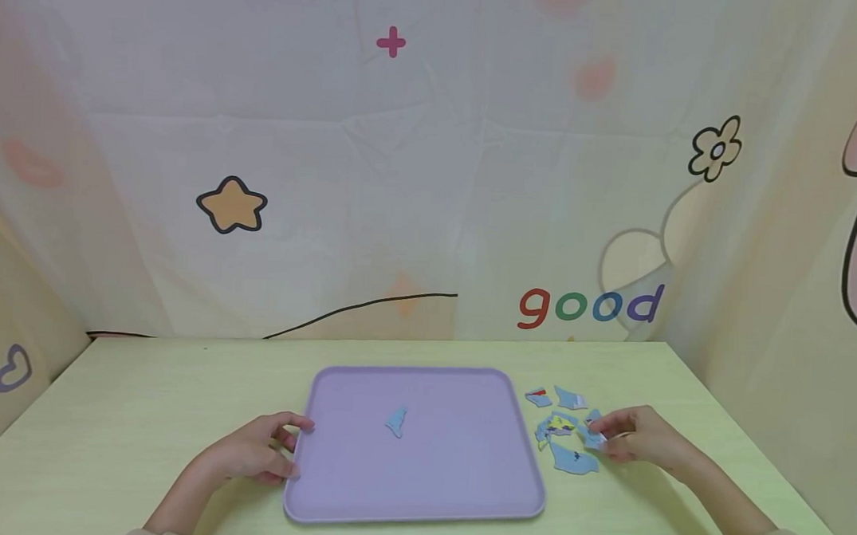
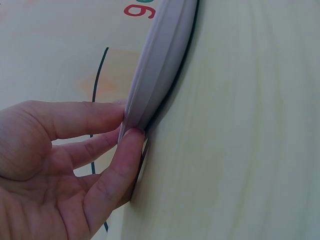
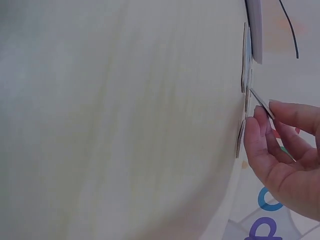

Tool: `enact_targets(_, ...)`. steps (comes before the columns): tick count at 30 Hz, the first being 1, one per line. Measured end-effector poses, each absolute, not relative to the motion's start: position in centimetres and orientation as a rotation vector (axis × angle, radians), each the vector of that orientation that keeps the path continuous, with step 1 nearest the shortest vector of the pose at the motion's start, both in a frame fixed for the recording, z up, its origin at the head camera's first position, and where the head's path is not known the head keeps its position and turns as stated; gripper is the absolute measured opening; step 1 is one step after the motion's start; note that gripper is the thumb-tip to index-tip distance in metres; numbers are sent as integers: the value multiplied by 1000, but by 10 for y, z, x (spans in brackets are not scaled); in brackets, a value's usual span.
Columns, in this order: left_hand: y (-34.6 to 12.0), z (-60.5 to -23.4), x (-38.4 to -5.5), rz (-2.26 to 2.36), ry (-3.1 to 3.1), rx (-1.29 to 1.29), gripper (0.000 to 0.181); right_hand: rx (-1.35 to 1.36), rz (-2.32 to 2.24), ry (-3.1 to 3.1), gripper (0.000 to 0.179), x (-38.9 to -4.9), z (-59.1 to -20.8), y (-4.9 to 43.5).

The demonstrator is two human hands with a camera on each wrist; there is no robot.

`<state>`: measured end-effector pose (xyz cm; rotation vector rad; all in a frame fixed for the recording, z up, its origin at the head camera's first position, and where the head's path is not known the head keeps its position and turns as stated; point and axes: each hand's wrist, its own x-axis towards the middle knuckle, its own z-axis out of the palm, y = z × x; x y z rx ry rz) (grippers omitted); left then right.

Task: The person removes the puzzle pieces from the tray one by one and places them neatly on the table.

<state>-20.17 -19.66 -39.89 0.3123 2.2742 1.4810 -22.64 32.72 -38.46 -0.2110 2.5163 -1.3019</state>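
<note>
In the head view, my left hand point(image 1: 251, 449) is at the left edge of a purple tray point(image 1: 419, 490). The left wrist view shows its thumb and fingers holding the tray's rim point(image 2: 167, 60). On the right, my right hand point(image 1: 644, 438) pinches a thin blue puzzle piece point(image 1: 592, 439) between thumb and fingers; edge-on in the right wrist view, that piece point(image 3: 262, 103) is tilted above the others. One small blue puzzle piece point(image 1: 396, 421) lies alone inside the tray, left of its middle.
Several flat, irregular puzzle pieces lie right of the tray: one with red point(image 1: 538, 397), a pale blue one point(image 1: 570, 398), a yellow-marked one point(image 1: 562, 422) and a larger blue one point(image 1: 574, 459). The light wooden table point(image 1: 142, 415) meets a printed curtain point(image 1: 404, 179) behind.
</note>
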Motion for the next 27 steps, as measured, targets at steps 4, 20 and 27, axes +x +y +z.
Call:
enact_targets(4, -197, -399, -202, 1476, 2281, 309, 59, -211, -1293, 2511, 32, -226, -385, 328)
enact_targets(20, -197, -402, -203, 1463, 2294, 310, 59, -233, -1201, 2598, 26, -224, -385, 329)
enact_targets(27, -198, -402, -203, 1454, 2301, 311, 59, -249, -1204, 2597, 26, -223, -386, 331)
